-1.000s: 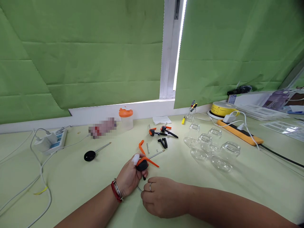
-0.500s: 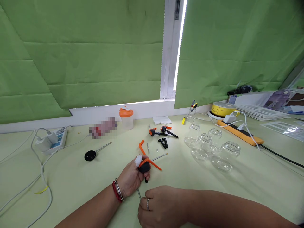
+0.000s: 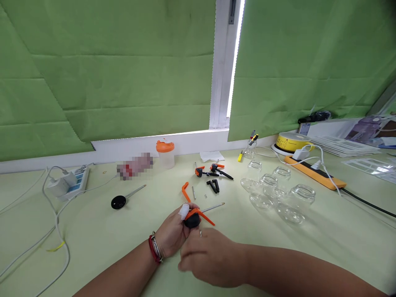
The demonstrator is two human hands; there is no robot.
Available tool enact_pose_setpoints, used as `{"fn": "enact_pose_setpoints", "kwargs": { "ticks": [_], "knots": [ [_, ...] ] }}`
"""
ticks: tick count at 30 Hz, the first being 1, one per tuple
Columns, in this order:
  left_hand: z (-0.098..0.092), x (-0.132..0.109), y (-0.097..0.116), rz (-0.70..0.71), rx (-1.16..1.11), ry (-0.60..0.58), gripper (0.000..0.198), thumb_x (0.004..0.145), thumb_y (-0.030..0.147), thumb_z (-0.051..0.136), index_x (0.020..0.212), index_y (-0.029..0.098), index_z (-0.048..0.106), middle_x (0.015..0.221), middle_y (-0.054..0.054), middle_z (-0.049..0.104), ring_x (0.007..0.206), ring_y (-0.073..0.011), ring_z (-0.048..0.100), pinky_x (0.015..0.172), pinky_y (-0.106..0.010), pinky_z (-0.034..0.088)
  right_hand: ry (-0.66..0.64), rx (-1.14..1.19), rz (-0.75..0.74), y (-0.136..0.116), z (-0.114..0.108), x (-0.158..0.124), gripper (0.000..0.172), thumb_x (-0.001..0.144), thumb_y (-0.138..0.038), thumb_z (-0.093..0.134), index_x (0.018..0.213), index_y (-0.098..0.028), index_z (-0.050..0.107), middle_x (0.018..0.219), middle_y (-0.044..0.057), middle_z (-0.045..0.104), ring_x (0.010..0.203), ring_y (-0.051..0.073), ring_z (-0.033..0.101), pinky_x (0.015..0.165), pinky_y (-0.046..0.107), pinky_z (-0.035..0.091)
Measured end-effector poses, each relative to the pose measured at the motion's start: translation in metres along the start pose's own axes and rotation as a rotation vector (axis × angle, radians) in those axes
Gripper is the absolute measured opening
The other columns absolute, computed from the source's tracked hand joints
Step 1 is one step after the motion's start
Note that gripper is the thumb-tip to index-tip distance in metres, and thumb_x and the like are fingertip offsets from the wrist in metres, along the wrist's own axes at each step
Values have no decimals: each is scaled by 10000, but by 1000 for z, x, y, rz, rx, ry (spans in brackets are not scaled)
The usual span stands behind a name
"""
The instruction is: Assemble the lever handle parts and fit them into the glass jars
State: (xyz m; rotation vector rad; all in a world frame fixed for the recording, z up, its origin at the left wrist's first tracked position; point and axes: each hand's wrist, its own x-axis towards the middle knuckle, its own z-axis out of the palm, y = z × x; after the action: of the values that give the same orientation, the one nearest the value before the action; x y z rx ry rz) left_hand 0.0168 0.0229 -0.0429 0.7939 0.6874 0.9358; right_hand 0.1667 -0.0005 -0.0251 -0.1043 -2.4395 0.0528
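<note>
Now my right hand (image 3: 213, 258) has risen close to my left hand (image 3: 173, 236), which grips the clamp (image 3: 192, 221) above the tabletop (image 3: 117, 231), both seemingly at work, though I can't tell what the right holds.

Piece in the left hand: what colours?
Black body with an orange arm, best seen in the head view, the only one.
</note>
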Motion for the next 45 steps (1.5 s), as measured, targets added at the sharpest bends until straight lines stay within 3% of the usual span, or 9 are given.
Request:
{"fn": "enact_pose_setpoints", "kwargs": {
  "ticks": [4, 7, 17, 26, 35, 41, 45],
  "knots": [
    [0, 0, -6, 30, 5, -115, 258, 872, 388, 500, 869, 145, 588, 752, -36, 566, 694, -149, 538, 661, -278, 436, 371, 183, 314, 8, -15, 6, 180, 805, -73, 456, 891, -189, 564, 828, 37, 636, 795, 128, 566, 738, 252, 466],
    [1, 0, -11, 57, 29, -179, 311, 887, 401, 458, 800, 133, 592, 665, -28, 531, 577, -140, 510, 579, -290, 420, 515, 247, 560, 14, -22, 6, 134, 808, -100, 493, 855, -198, 570, 796, 23, 607, 718, 124, 556, 669, 253, 472],
    [4, 0, -12, 31, 46, -179, 349, 850, 453, 505, 802, 122, 602, 682, -37, 525, 563, -146, 533, 566, -300, 426, 517, 599, 998, 24, -15, 0, 85, 821, -242, 545, 870, -198, 598, 725, 4, 602, 671, 131, 573, 625, 255, 500],
    [8, -2, -12, 21, 39, -150, 397, 753, 519, 611, 718, 126, 569, 651, -30, 534, 548, -148, 534, 544, -296, 427, 468, 701, 1050, 24, -14, 3, 93, 785, -256, 584, 830, -182, 617, 713, 7, 628, 676, 134, 594, 653, 267, 509],
    [10, -3, -12, 25, 34, -156, 385, 765, 506, 605, 732, 124, 569, 658, -31, 543, 547, -145, 530, 544, -296, 425, 432, 691, 1075, 26, -18, 3, 121, 776, -267, 584, 850, -178, 620, 693, 5, 632, 652, 136, 605, 618, 263, 513],
    [8, -2, -14, 29, 30, -163, 387, 782, 504, 586, 746, 119, 584, 665, -35, 544, 565, -146, 526, 554, -294, 413, 294, 972, 1112, 26, -11, 1, 166, 787, -345, 563, 839, -187, 566, 656, -14, 614, 419, 137, 592, 396, 266, 496],
    [7, -2, -14, 26, 28, -151, 399, 801, 519, 556, 754, 125, 594, 678, -34, 545, 570, -138, 517, 556, -285, 405, 259, 974, 1073, 25, -9, -2, 141, 804, -313, 537, 828, -188, 596, 617, -20, 611, 428, 141, 608, 406, 256, 497]
  ]
}}
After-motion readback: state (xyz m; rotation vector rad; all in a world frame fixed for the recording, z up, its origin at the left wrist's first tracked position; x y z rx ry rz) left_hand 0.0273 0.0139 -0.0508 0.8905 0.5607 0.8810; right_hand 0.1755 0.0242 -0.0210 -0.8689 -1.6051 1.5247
